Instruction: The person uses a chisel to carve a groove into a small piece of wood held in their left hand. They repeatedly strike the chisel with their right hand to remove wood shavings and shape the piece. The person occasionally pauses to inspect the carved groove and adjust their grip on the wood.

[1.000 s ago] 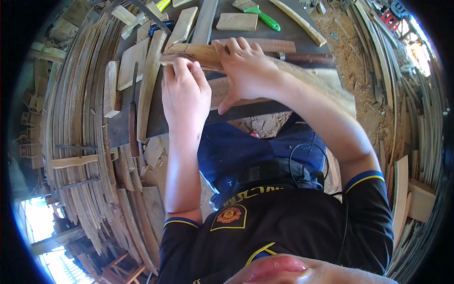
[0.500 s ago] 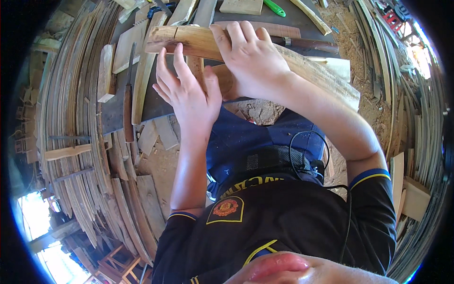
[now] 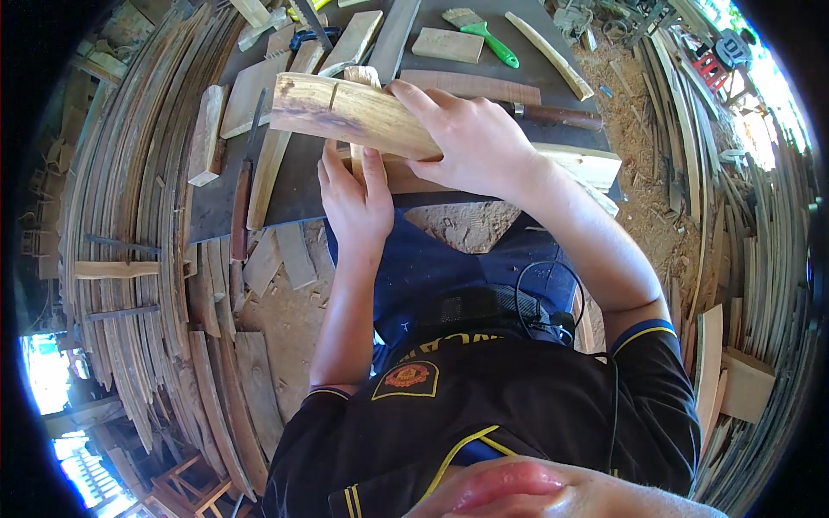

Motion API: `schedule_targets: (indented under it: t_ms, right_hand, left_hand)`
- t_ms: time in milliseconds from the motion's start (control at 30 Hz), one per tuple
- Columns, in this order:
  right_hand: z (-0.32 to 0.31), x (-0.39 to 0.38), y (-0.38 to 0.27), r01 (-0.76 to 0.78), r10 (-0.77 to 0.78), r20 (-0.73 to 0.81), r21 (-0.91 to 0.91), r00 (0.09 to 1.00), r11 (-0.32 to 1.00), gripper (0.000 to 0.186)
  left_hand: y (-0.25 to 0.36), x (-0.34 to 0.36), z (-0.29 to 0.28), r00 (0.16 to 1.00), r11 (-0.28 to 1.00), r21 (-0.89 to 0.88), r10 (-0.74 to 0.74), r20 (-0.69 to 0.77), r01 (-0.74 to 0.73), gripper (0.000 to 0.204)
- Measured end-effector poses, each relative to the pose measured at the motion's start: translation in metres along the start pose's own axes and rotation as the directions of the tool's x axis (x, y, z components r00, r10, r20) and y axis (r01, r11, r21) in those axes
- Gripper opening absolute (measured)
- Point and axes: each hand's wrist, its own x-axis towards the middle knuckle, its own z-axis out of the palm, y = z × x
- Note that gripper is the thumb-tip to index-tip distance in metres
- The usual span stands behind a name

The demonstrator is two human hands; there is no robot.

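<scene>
1. The curved wooden board [image 3: 345,112] is above the dark table [image 3: 294,192], its left end appearing raised.
2. The right hand [image 3: 471,138] grips it across its width: thumb at the near edge, forefinger over the far edge. The other fingers are hidden, so I cannot tell their state. This grip probably supports the board's weight.
3. The left hand [image 3: 356,203] pinches a narrow wooden stick [image 3: 363,76] between thumb and fingers. The stick crosses under the board, perhaps held there to stay upright; whether they are joined, I cannot tell.
4. Beyond lie a brown-handled tool [image 3: 563,117], a flat wood block [image 3: 447,45] and a green-handled brush [image 3: 494,43], directly on the table.
5. I cannot make out any container near the hands.
</scene>
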Motion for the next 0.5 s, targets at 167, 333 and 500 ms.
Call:
schedule_targets:
  t_ms: [167, 333, 500]
  right_hand:
    - [-0.014, -0.006, -0.005, 0.093, -0.094, 0.068, 0.019, 0.993, 0.995, 0.091]
    - [-0.016, -0.023, -0.009, 0.012, -0.021, 0.100, 0.094, 0.995, 0.996, 0.081]
    - [-0.018, -0.024, -0.007, -0.052, 0.015, 0.142, 0.261, 0.990, 0.964, 0.068]
  left_hand:
    - [-0.028, -0.001, 0.024, 0.962, 0.967, -0.131, 0.191, -0.194, -0.219, 0.076]
    - [-0.026, -0.011, 0.029, 0.930, 0.893, -0.338, 0.191, -0.314, -0.298, 0.094]
    - [-0.027, -0.018, 0.031, 0.927, 0.920, -0.256, 0.212, -0.310, -0.296, 0.102]
